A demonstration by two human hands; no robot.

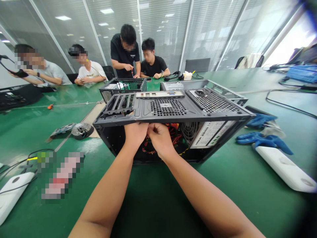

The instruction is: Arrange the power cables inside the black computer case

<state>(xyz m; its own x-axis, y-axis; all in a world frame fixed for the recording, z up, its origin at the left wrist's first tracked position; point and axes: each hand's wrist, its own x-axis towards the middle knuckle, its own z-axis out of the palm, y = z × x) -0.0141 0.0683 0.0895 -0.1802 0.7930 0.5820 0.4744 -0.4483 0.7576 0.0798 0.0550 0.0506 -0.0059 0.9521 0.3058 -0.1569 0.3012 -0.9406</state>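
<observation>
Black metal computer case (pixel 173 119) is apparently being worked inside; right hand (pixel 159 137) is curled nearly closed, left hand (pixel 136 132) half-hidden, its spread and both holds untellable; between them, fingertip precision seems needed.

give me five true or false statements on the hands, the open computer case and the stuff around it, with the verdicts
1. The left hand and right hand are both at the open side of the computer case. True.
2. The blue gloves lie to the left of the case. False: they lie to its right.
3. Inside the case, the fan is left of the white label. True.
4. The standing person wears a white shirt. False: it is black.
5. Both hands wear gloves. False: both are bare.
</observation>
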